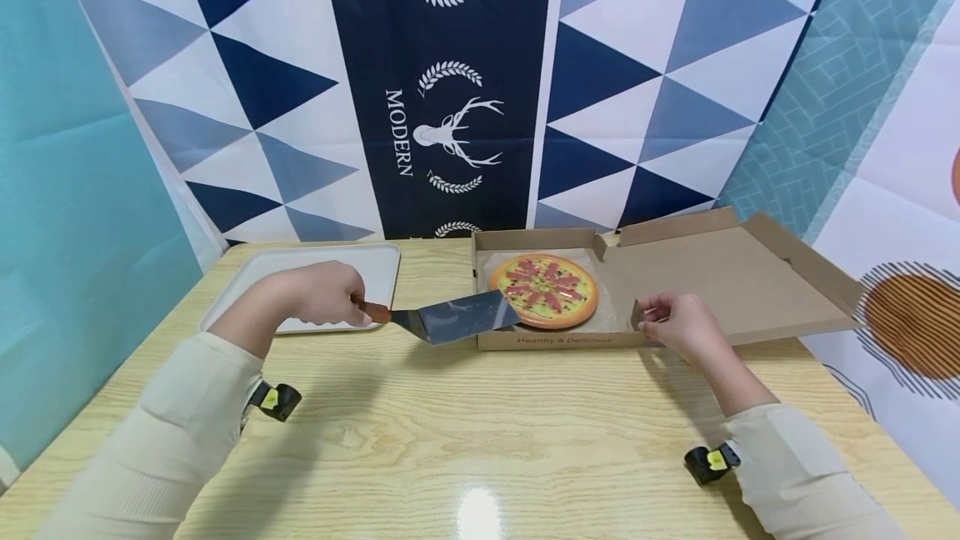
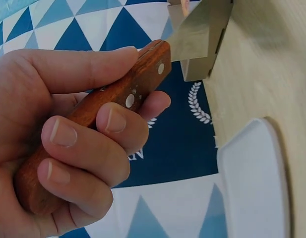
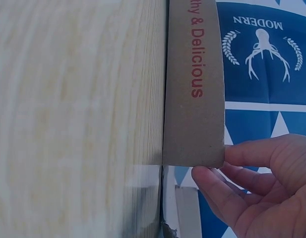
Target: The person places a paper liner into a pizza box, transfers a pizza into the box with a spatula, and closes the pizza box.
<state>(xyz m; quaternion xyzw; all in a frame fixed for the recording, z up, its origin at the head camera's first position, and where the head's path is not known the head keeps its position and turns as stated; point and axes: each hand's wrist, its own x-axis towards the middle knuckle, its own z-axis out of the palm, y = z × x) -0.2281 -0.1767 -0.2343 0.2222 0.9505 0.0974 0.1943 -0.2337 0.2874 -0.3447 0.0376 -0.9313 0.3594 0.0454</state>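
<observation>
My left hand (image 1: pixel 324 294) grips the reddish-brown wooden handle (image 2: pixel 105 101) of a spatula, its fingers curled round it. The spatula's broad metal blade (image 1: pixel 467 317) points right, its tip over the front left corner of an open cardboard pizza box (image 1: pixel 562 342). Inside the box lies a round pizza (image 1: pixel 543 290) with red strips on top, on pale paper; the blade tip overlaps its left edge in the head view. With thumb and fingers my right hand (image 1: pixel 681 325) pinches the box's front right corner, beside the red lettering (image 3: pixel 197 59).
A white tray (image 1: pixel 375 273) lies at the back left of the wooden table (image 1: pixel 480 423), behind my left hand. The box lid (image 1: pixel 720 273) is folded open to the right. Patterned cloth (image 1: pixel 450 40) hangs behind the table.
</observation>
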